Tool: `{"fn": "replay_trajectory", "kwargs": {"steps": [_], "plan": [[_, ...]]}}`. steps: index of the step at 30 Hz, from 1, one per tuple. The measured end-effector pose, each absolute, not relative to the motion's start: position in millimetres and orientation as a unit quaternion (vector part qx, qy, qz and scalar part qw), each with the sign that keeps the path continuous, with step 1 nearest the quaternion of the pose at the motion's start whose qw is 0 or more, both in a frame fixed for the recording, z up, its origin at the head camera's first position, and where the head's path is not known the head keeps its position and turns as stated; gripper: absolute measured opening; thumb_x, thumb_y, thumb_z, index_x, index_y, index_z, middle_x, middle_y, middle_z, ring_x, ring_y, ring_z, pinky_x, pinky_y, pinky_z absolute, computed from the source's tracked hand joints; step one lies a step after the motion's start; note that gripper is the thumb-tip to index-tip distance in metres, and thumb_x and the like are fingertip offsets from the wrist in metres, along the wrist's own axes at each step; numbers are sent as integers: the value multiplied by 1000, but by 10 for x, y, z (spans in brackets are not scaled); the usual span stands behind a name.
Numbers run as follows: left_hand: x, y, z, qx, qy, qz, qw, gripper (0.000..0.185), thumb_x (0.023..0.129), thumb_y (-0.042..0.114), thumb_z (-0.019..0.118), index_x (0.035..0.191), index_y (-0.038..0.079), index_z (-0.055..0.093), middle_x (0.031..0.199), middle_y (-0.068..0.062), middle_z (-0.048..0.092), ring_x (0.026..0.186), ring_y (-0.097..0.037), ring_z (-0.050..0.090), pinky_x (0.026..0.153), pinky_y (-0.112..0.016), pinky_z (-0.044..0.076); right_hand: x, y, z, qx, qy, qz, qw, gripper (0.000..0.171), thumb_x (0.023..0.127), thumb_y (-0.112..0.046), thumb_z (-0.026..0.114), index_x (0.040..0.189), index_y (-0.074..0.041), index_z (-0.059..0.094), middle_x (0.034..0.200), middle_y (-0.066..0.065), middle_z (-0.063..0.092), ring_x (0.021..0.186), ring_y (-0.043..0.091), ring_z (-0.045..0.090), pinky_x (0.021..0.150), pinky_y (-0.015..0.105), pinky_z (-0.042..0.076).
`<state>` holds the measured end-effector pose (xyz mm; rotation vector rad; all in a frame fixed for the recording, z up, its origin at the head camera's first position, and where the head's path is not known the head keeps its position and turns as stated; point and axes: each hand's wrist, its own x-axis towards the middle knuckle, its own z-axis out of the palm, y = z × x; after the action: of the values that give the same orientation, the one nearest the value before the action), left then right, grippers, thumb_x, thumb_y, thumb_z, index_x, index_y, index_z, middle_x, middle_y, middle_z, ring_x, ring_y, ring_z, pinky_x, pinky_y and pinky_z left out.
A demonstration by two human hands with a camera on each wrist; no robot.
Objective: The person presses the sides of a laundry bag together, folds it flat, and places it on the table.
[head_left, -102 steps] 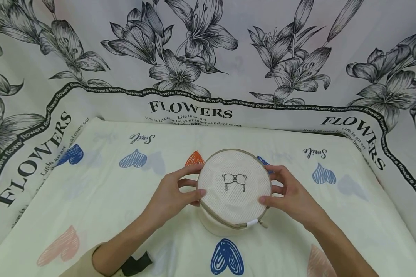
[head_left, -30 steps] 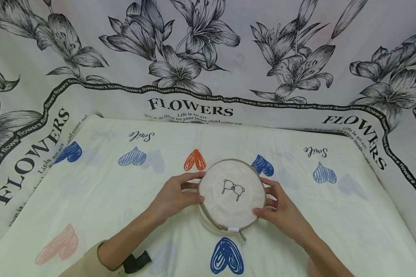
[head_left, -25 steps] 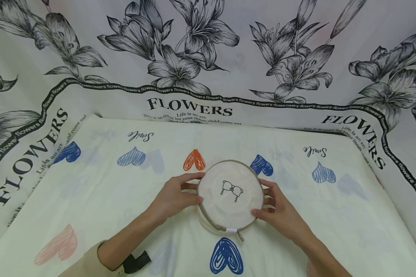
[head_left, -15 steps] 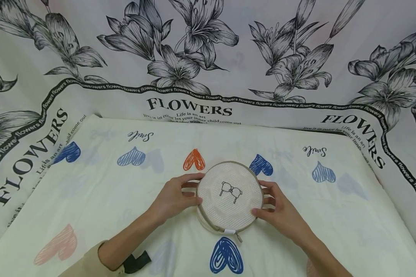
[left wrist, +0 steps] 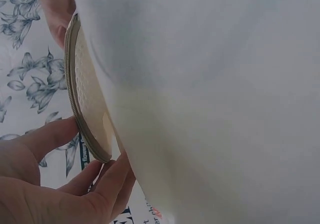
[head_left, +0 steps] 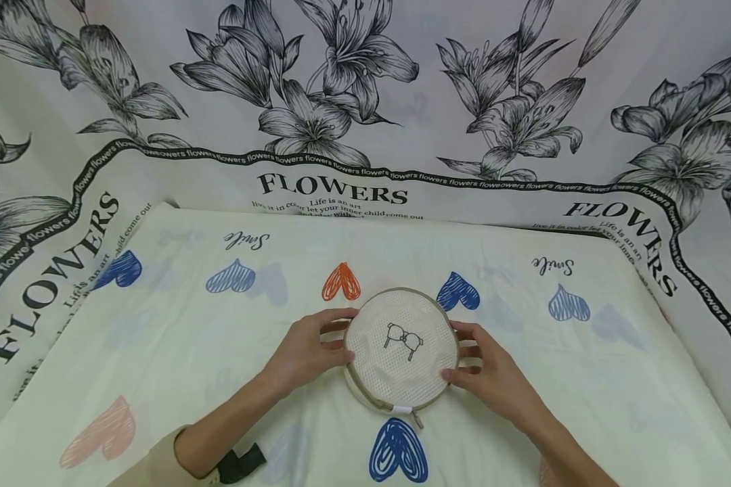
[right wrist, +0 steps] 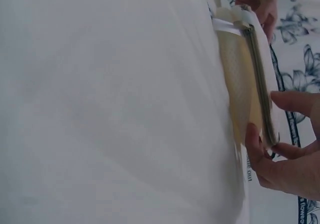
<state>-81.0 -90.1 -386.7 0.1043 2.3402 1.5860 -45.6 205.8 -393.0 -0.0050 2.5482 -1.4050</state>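
Observation:
A round white mesh bra wash bag (head_left: 371, 365) with a beige zip rim sits mid-table in the head view. Its top bears a small line drawing of a bra, tilted down to the right. A white tab and the zip pull (head_left: 418, 421) lie at its near edge. My left hand (head_left: 304, 348) grips the left rim, thumb on top and fingers at the side. On the opposite rim, my right hand (head_left: 493, 372) holds it the same way. Both wrist views show the bag's zipped side wall (left wrist: 75, 84) edge-on between thumb and fingers. Its underside is hidden in the head view.
A pale cloth (head_left: 176, 358) printed with hearts and "Smile" covers the table. Behind and at both sides hangs a white sheet (head_left: 426, 128) with black flower drawings. A black strap (head_left: 241, 464) shows by the left sleeve (head_left: 164, 463).
Both hands have turned the wash bag clockwise, so the bra drawing tilts and the zip pull sits further left. The bag has shifted a little toward me and left.

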Motion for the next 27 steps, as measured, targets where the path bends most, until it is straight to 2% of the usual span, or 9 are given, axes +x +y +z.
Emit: {"fn": "replay_trajectory", "kwargs": {"steps": [4,7,10,14,16,19,24,27], "plan": [[-807,-903,-3877,51,827,540,151,62,76,-5,81,132,15,63,133,-14,61,108,-32,68,83,-36,58,-455,2041,-3940,-15,888,-449,102,73,79,-11,84,142,-10,47,127,11,54,102,23,60,83,27,57],[-814,-906,-3874,111,851,495,133,67,76,-6,81,136,13,60,140,-12,56,118,-31,62,87,-35,57,-448,2027,-3929,-22,898,-430,87,73,79,-10,83,143,-12,48,131,11,48,105,24,60,83,28,57],[-808,-889,-3846,174,884,419,114,70,77,0,82,141,13,56,151,-9,45,133,-31,49,102,-41,49,-437,2005,-3917,-49,919,-387,54,73,82,-16,83,146,-15,48,144,14,39,112,30,59,90,38,56],[-755,-846,-3807,226,914,323,95,75,79,13,84,146,17,51,161,-5,30,146,-30,30,112,-47,36,-406,1958,-3915,-112,943,-312,6,80,85,-28,80,153,-14,40,162,8,25,137,37,43,105,52,44],[-727,-831,-3797,249,919,292,85,76,80,16,84,148,20,50,163,-2,27,149,-29,24,112,-46,37,-384,1935,-3926,-147,945,-291,-6,83,87,-33,78,155,-14,36,165,3,20,148,33,25,110,53,36],[-709,-819,-3777,284,917,268,78,76,81,18,83,149,21,48,163,1,25,151,-24,18,112,-45,38,-359,1903,-3951,-189,944,-269,-7,86,88,-43,74,157,-16,31,166,-2,16,151,28,15,113,50,33],[-714,-802,-3762,319,908,255,99,76,83,25,81,150,19,45,164,-1,23,151,-21,18,112,-45,37,-364,1867,-3999,-230,951,-206,-10,94,85,-56,71,158,-16,27,166,2,12,152,31,11,115,52,28],[-727,-785,-3763,326,905,249,112,80,83,28,81,152,17,43,164,-4,21,151,-22,17,112,-45,37,-380,1855,-4021,-247,956,-159,-12,96,85,-58,70,157,-10,29,166,9,13,151,35,13,117,53,24]]}}
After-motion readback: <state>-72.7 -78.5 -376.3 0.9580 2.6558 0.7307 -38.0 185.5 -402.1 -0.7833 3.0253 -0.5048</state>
